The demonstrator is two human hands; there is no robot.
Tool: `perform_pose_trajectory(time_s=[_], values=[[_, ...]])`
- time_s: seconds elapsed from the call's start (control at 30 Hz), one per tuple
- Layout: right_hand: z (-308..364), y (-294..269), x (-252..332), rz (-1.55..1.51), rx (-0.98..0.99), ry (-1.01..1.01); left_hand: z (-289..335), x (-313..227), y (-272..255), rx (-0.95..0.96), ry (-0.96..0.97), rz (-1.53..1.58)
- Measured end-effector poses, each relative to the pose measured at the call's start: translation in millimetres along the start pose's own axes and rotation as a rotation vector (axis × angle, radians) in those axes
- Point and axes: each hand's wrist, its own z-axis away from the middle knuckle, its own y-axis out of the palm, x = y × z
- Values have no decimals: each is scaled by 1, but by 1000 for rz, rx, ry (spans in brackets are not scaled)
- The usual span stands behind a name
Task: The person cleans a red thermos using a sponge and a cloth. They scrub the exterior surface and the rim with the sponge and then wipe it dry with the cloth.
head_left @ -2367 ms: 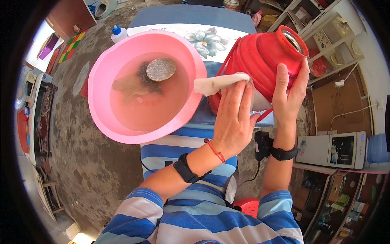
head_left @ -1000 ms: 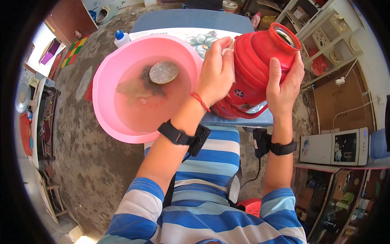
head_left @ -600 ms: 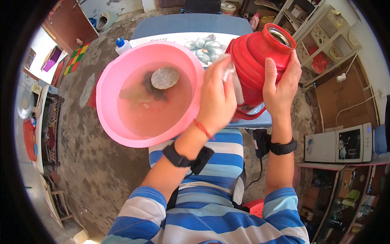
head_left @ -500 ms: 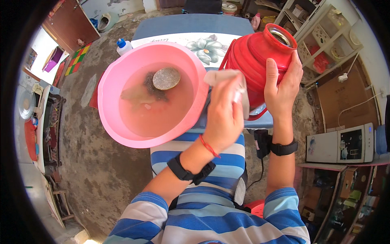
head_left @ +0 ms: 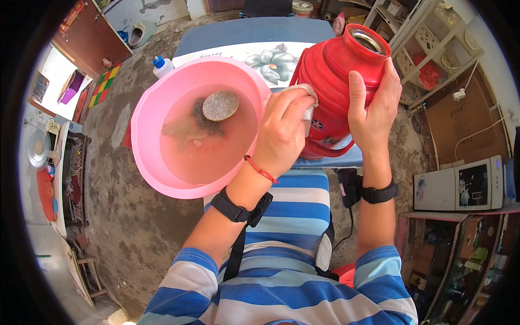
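A red flask [head_left: 333, 76] with an open silver mouth stands on a blue table [head_left: 254, 30]. My right hand [head_left: 374, 103] grips its right side, fingers wrapped up toward the neck. My left hand [head_left: 283, 132] presses a white cloth [head_left: 309, 108] against the flask's left side. Beside it sits a pink basin [head_left: 162, 97] holding cloudy water, a round grey scrubbing pad [head_left: 220, 105] and a dark rag. Both wrists wear black bands, and the left also has a red string.
A white mat with a flower print [head_left: 271, 57] lies on the table behind the basin. A bottle with a blue cap [head_left: 161, 66] stands at the table's left edge. White shelves [head_left: 428, 43] and a microwave [head_left: 466, 187] are on the right; bare concrete floor on the left.
My left hand has rubbed the cloth up and down the flask's side and now sits higher again against its left flank. My right hand keeps its hold.
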Motion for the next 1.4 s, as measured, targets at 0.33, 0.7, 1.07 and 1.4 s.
perform_pose_trajectory(time_s=[0.33, 0.7, 1.07, 1.4], values=[[-1, -4, 0, -3, 34, 25, 9, -19, 16, 72, 211, 105], [0, -2, -1, -25, 19, -2, 3, 11, 0, -38, 23, -80], [1, -3, -1, -14, 20, 9, 3, -5, 2, 14, 88, 21], [0, -5, 1, 12, 46, 16, 21, -20, 18, 142, 176, 162]])
